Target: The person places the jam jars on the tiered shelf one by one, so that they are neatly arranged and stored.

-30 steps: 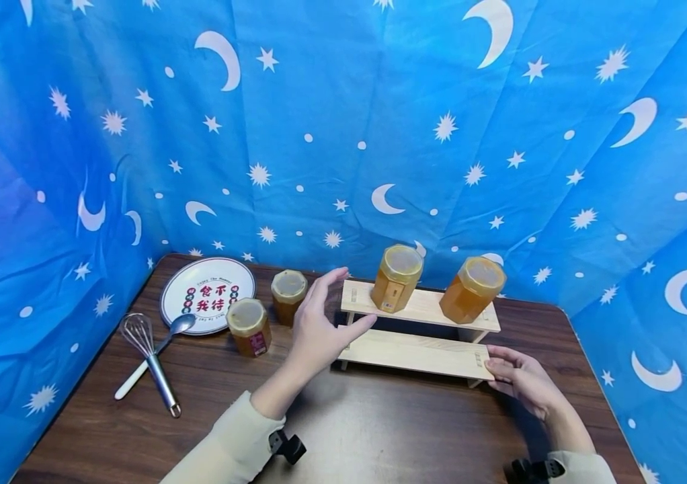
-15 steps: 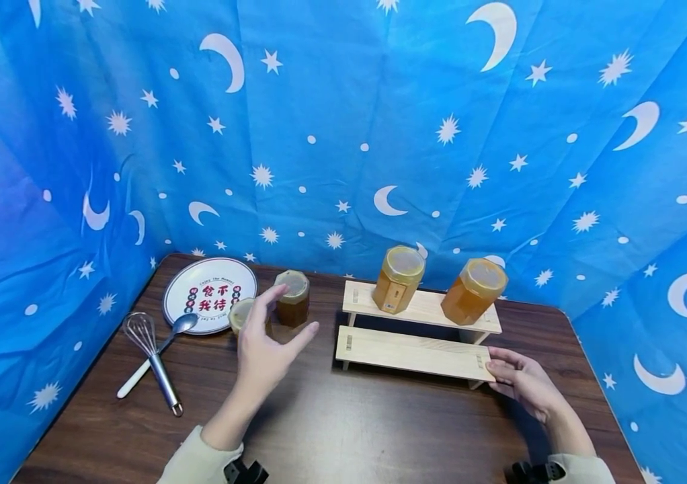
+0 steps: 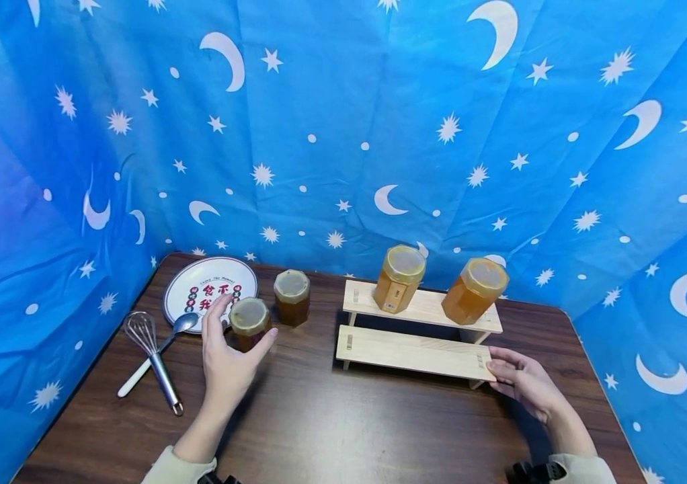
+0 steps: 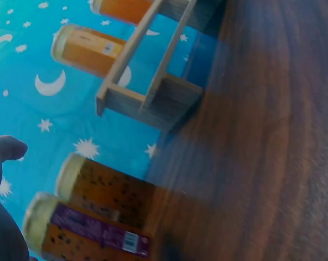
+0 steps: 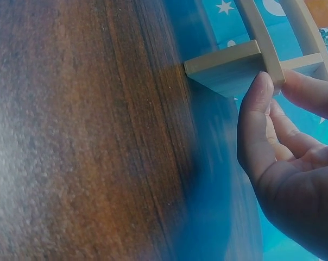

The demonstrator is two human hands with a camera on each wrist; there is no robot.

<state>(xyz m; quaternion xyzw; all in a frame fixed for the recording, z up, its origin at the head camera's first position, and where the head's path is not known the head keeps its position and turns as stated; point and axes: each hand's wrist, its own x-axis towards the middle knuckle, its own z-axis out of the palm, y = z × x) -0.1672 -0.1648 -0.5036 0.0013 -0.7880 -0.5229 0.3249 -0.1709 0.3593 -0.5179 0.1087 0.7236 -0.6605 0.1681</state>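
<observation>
Shifted left hand (image 3: pixel 227 357) leftward, spreading fingers round brown octagonal jar (image 3: pixel 250 323) beside white round plate (image 3: pixel 175 286), contact unclear, pinching two-tier pale-wood rack (image 3: pixel 410 353) with right hand (image 3: pixel 525 383), two golden octagonal jars (image 3: pixel 400 286) shelved, two seemingly left.

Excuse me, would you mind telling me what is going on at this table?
A person's right hand pinches the near right end of a two-tier wooden stand, at its lower tier. Their left hand is spread around a lidded jar beside the plate; I cannot tell whether it touches the jar yet. Another jar stands just behind that one, and two amber jars stand on the upper tier. A whisk lies across a spoon to the left.
</observation>
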